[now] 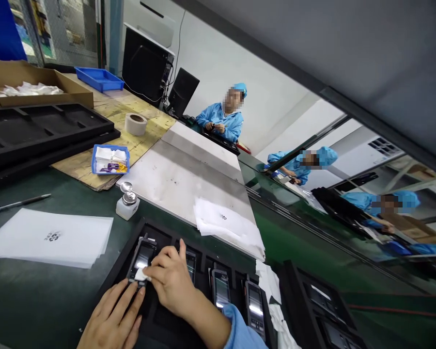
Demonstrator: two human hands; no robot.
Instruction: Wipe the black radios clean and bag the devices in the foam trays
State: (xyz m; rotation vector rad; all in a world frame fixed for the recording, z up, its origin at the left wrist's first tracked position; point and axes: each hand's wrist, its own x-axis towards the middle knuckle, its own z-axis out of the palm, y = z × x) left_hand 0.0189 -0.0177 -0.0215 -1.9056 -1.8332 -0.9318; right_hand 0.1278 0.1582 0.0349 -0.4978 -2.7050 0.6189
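Observation:
A black foam tray (196, 249) in front of me holds several dark handheld devices with screens. My right hand (172, 281) pinches a small white wiping cloth (141, 275) against the screen of the leftmost device (144, 254). My left hand (112, 317) lies with its fingers stretched out, the tips touching that device's lower end. Behind my right hand one device (191, 264) is partly hidden. Further right in the tray sit another device (221, 288) and one with a visible keypad (255, 303).
A dispenser bottle (128, 203) with its lid up stands behind the tray. White sheets (51, 237) lie left, more sheets (225, 220) behind. White cloths (272, 291) border a second device tray (323, 310). Beyond are a blue box (111, 160), tape roll (135, 124) and several co-workers (221, 116).

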